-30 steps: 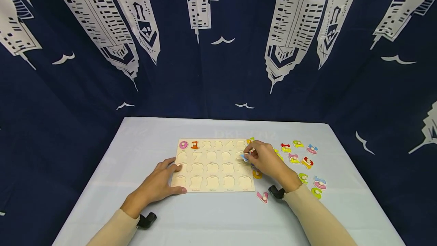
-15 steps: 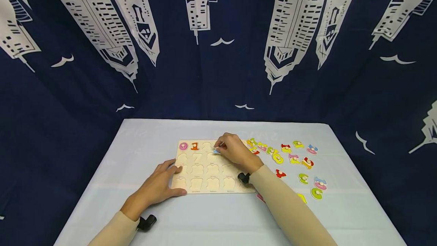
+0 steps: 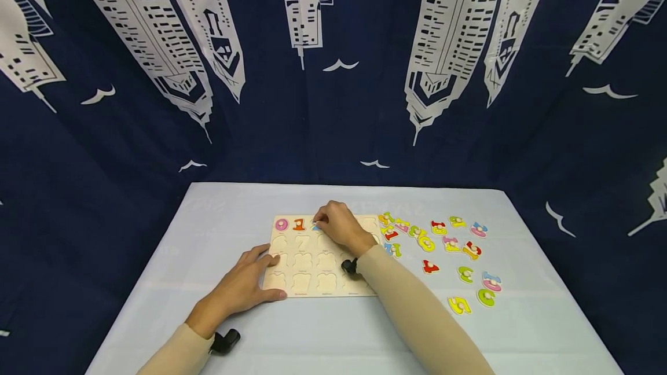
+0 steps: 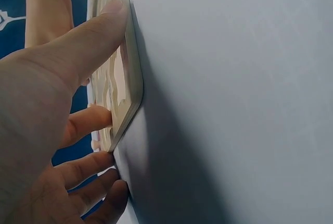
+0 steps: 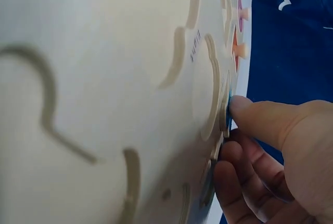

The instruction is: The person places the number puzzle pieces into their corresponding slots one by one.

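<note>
A pale wooden number-puzzle board [image 3: 314,291] lies on the table with rows of cut-out recesses. In its top left recesses sit a pink zero piece [image 3: 281,224] and an orange one piece [image 3: 299,224], both with peg knobs. My right hand [image 3: 341,225] pinches a blue number piece [image 3: 315,227] at the third recess of the top row. In the right wrist view the thumb presses at this blue piece [image 5: 229,104], close over the board. My left hand [image 3: 237,282] rests at the board's left side, thumb on its near edge, fingers extended along the side.
Several loose coloured number pieces lie right of the board, among them a yellow five [image 3: 459,305], a red four [image 3: 430,267] and a green three [image 3: 465,274]. A white cloth covers the table [image 3: 292,340]. A dark blue printed curtain [image 3: 323,132] hangs behind it.
My right hand has carried the blue piece leftward, from the board's right side to the third recess of the top row. The left hand has stayed in place.
</note>
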{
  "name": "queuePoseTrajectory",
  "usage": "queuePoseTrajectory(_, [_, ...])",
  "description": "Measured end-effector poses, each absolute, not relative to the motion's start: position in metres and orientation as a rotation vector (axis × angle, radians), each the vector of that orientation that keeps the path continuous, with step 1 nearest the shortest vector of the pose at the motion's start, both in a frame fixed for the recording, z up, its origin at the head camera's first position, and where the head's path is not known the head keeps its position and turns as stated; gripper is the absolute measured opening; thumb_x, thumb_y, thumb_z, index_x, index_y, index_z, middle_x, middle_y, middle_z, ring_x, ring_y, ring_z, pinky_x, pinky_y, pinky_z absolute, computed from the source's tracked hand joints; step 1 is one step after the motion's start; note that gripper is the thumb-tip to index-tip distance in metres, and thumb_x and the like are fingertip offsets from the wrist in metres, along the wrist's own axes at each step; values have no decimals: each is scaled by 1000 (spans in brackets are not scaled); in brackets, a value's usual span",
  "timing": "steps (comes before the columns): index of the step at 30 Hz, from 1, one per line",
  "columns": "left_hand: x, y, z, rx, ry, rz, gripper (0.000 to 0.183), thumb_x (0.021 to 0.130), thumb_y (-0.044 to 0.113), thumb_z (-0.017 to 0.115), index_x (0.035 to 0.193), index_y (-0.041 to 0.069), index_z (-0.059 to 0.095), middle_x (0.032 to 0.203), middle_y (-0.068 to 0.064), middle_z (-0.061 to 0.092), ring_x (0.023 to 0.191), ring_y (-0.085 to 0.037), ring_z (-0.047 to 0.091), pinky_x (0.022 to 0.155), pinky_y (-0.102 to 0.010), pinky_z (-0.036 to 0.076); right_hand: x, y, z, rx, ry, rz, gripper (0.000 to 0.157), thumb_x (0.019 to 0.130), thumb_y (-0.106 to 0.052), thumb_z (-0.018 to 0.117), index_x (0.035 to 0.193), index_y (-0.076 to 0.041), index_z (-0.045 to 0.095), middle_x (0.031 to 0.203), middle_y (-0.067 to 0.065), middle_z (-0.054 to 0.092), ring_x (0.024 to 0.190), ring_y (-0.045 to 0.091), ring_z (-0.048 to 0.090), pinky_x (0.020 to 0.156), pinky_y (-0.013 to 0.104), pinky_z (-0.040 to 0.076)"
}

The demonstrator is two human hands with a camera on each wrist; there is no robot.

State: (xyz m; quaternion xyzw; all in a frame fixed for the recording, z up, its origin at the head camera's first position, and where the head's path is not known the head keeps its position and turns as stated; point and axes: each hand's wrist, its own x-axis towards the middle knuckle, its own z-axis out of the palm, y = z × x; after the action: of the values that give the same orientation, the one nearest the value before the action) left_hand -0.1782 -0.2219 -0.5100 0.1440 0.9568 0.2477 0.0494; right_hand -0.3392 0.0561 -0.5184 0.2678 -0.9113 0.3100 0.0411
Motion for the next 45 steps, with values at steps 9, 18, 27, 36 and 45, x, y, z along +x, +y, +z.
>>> queuePoseTrajectory(9, [-178, -221, -509, 424, 2919, 742, 87, 88, 55, 102, 155, 7, 72, 181, -24, 48, 164, -48, 50, 130, -68, 51, -331, 46, -508, 715, -2865, 947, 6, 106, -4, 84, 110, -4, 89, 108, 11, 77, 96, 21, 72, 88, 36, 66])
queuePoseTrajectory(18, [-178, -220, -510, 419, 2912, 743, 88, 88, 56, 102, 155, 7, 72, 181, -25, 47, 165, -49, 50, 129, -69, 51, -326, 46, -510, 678, -2888, 888, 9, 109, -9, 82, 115, -6, 89, 112, 11, 77, 99, 22, 73, 92, 37, 66])
queuePoseTrajectory(27, [-179, -220, -511, 435, 2915, 729, 89, 89, 57, 101, 156, 7, 71, 181, -25, 47, 164, -49, 50, 129, -69, 52, -319, 56, -501, 708, -2917, 878, 27, 104, -7, 86, 131, -7, 86, 123, 13, 78, 114, 29, 77, 104, 47, 67])
queuePoseTrajectory(36, [-178, -219, -508, 414, 2919, 718, 89, 88, 55, 102, 157, 7, 71, 181, -24, 47, 164, -48, 50, 129, -67, 52, -306, 91, -483, 715, -2878, 910, 30, 104, -10, 87, 133, -8, 86, 129, 14, 79, 112, 28, 79, 100, 45, 68])
queuePoseTrajectory(45, [-178, -219, -509, 404, 2913, 725, 90, 88, 54, 102, 157, 7, 71, 182, -24, 46, 165, -48, 49, 130, -68, 51, -280, 154, -469, 693, -2862, 871, 29, 105, -13, 86, 133, -4, 86, 130, 17, 80, 113, 35, 78, 97, 50, 68])
